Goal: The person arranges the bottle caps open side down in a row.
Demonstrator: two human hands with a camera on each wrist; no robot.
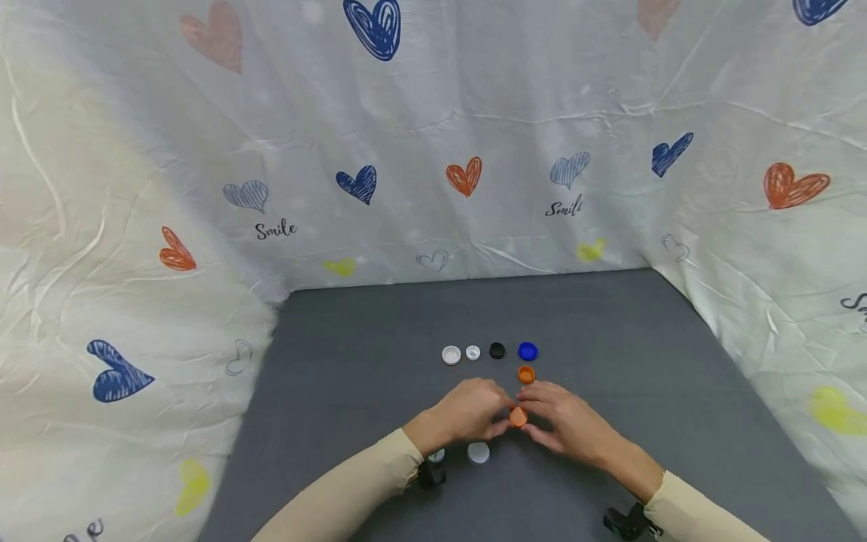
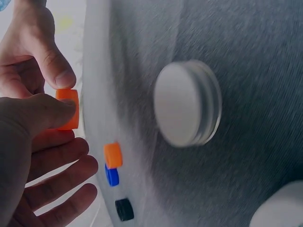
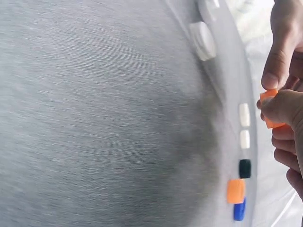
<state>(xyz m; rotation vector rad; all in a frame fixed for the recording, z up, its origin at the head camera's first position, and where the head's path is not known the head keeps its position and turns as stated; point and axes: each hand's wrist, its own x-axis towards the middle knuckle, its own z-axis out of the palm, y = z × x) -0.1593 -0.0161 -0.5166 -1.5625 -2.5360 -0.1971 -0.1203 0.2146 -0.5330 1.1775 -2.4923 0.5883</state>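
Note:
Both hands meet over the grey cloth around an orange bottle cap (image 1: 518, 417). My left hand (image 1: 467, 412) pinches it between thumb and index finger, the other fingers loosely spread in the left wrist view. From the other side my right hand (image 1: 569, 423) pinches the same orange cap (image 3: 271, 109), its thumb across the cap's side in the right wrist view. Just beyond the fingers lies a second orange cap (image 1: 526, 374), with a blue cap (image 1: 527, 351) behind it. To the left in that row are a black cap (image 1: 497, 351), a small white cap (image 1: 473, 352) and a larger white cap (image 1: 451, 355).
A round white-topped lid or jar (image 1: 478, 452) lies nearer to me, below the left hand. Another round item (image 1: 436, 456) is partly covered by the left wrist. Grey cloth (image 1: 352, 361) covers the table, and a heart-print curtain (image 1: 406, 226) hangs around it.

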